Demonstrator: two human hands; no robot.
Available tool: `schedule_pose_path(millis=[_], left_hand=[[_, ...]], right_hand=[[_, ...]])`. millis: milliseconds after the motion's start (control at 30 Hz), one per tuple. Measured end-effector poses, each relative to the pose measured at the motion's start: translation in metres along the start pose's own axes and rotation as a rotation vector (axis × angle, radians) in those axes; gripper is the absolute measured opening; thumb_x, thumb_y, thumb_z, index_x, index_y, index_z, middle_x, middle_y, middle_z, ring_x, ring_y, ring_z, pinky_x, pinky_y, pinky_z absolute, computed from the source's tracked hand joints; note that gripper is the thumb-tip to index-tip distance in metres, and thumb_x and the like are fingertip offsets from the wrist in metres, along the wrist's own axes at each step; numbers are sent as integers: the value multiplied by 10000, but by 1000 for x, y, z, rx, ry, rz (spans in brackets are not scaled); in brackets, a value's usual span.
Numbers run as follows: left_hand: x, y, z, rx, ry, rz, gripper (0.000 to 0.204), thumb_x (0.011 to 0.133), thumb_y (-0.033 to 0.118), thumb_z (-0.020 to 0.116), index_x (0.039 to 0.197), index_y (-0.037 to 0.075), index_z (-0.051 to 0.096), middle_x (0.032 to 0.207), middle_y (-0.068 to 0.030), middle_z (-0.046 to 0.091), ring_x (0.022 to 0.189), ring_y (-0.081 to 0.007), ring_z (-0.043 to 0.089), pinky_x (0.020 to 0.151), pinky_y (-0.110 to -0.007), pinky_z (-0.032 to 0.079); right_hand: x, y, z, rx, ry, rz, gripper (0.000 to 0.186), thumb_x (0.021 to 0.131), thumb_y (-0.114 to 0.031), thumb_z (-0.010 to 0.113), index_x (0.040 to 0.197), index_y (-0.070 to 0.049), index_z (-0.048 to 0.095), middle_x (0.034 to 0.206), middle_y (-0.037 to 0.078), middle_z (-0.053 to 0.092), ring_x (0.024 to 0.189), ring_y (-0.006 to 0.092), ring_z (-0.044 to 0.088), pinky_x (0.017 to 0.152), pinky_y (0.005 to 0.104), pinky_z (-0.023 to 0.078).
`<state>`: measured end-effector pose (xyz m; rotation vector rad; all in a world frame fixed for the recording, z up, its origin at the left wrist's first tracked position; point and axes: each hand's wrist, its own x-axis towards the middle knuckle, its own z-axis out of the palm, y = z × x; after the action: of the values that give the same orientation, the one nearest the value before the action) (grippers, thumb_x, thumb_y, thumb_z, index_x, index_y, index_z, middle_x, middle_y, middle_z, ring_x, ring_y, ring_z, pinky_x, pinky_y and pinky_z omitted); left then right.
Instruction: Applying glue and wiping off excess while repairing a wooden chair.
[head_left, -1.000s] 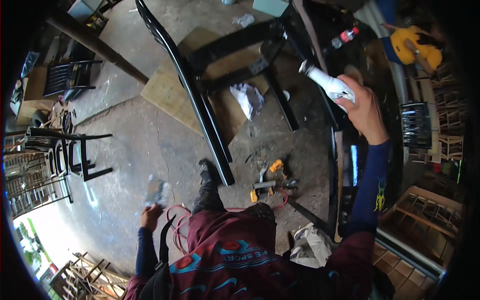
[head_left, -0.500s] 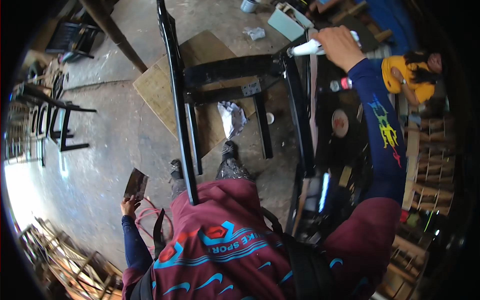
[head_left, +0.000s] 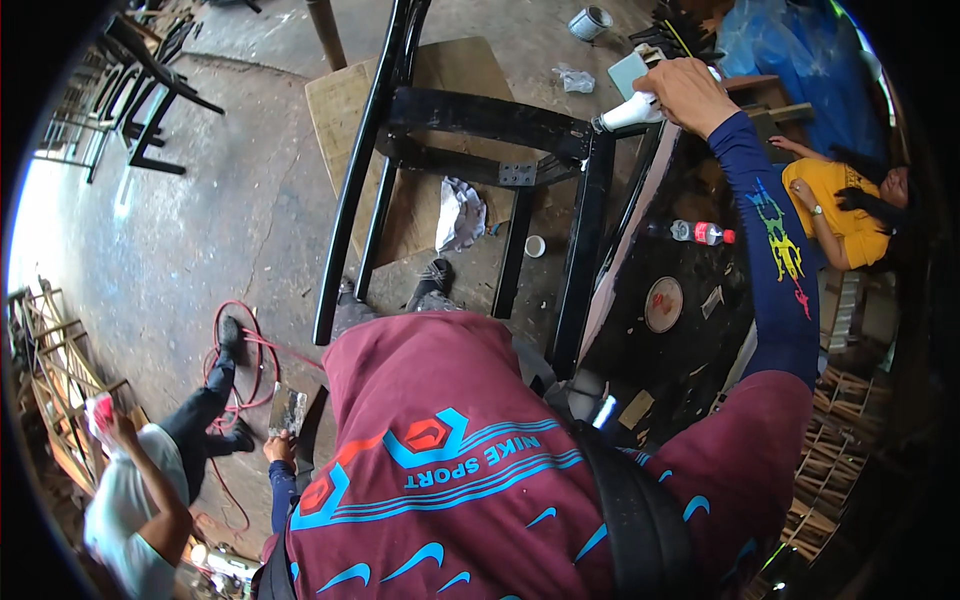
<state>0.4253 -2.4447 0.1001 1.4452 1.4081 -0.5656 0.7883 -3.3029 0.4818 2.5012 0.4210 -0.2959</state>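
My right hand is closed around a white bottle with a tapered nozzle. The bottle is tipped sideways, its tip at the upper right corner joint of a black chair frame. Whether the tip touches the joint, I cannot tell. A flat metal plate with holes sits on the frame's lower crossbar. Low on the left, beside my body, my left hand grips a thin, flat rectangular brown-grey piece, apart from the frame; its exact kind is unclear.
Under the frame lie a board and crumpled paper. A person in yellow is at right, near a soda bottle and a round lid. A person in a pale shirt walks at lower left near a red hose.
The view has shifted. My left hand with the flat piece sits lower and nearer my body. The white bottle stays at the same frame corner. A person in a pale shirt has come into view.
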Motion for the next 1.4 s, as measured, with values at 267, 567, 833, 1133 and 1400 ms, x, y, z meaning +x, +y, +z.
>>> schedule_pose_path(millis=[267,567,833,1133,1400], left_hand=[[-5,-32,42,-45,-63,32,214,960,129,633,1138,14,600,1012,-131,696,866,-298,705,728,-435,587],[0,-45,45,-28,-59,42,246,959,153,661,1148,4,612,981,-124,709,828,-281,723,703,-410,603],[4,-56,47,-41,-50,1,251,956,137,657,1149,-18,614,975,-157,712,829,-287,724,709,-421,607],[9,-60,52,-45,-63,-6,224,951,151,671,1118,14,614,966,-133,712,828,-279,722,714,-414,603],[21,-68,50,-21,-50,-41,233,959,160,659,1117,7,581,994,-137,703,851,-277,718,734,-413,598]], right_hand=[[6,1,7,20,-55,-11,408,690,-15,808,1081,-126,778,980,149,742,961,313,717,891,387,555],[5,14,9,34,-104,-36,306,785,-32,743,1083,-98,768,1019,171,722,961,319,708,898,395,553],[5,17,0,82,-51,-61,376,768,-31,779,1137,-101,751,1052,172,721,997,344,689,951,401,530],[5,3,-21,78,-182,-17,404,757,1,769,1149,-99,756,1060,160,734,1011,334,698,959,398,536],[1,-8,-30,32,-222,-118,412,725,14,697,1114,-111,749,954,196,725,924,383,689,853,465,535]])
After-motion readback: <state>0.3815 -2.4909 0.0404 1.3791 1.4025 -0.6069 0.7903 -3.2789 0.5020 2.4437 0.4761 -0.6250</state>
